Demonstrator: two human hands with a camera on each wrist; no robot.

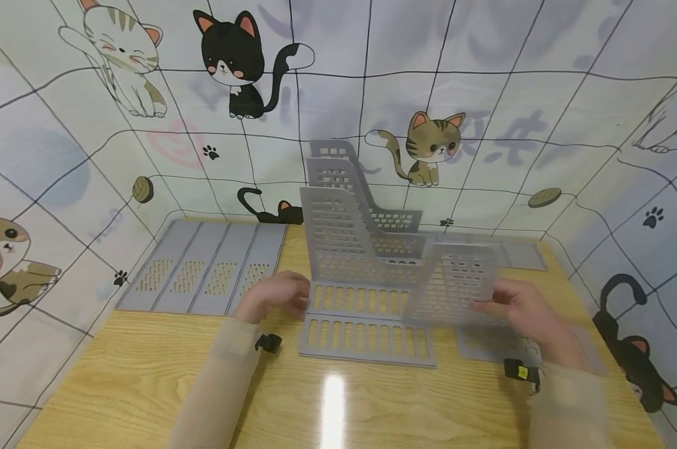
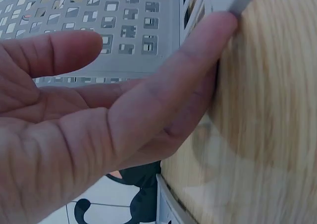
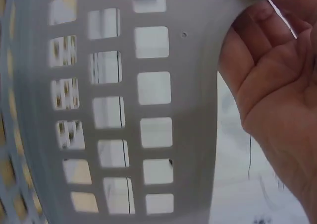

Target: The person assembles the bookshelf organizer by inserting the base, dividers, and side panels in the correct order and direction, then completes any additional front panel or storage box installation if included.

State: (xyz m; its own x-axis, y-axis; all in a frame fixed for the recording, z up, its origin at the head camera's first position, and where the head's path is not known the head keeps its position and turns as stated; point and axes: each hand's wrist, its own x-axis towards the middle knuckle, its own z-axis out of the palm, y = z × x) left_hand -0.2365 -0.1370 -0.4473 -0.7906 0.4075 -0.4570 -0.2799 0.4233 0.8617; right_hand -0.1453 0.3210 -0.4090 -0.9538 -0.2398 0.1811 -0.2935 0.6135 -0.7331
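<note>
A grey plastic rack with a slotted base (image 1: 366, 320) stands mid-table. Several tall perforated dividers (image 1: 338, 234) rise upright from it, one behind another, each sloping down to a low right end. My left hand (image 1: 279, 293) is at the base's left edge; in the left wrist view its extended fingers (image 2: 163, 90) touch that edge, thumb apart. Between thumb and fingers, my right hand (image 1: 526, 312) pinches the right edge of a loose perforated panel (image 1: 456, 274), also close up in the right wrist view. Whether this panel touches the base cannot be told.
Several flat grey panels (image 1: 203, 240) with slanted holes lie side by side at the left. More grey panels (image 1: 526, 255) lie at the back right, and another grey piece (image 1: 588, 349) lies under my right hand. A cat-patterned cloth (image 1: 338, 100) surrounds the wooden table (image 1: 417, 405).
</note>
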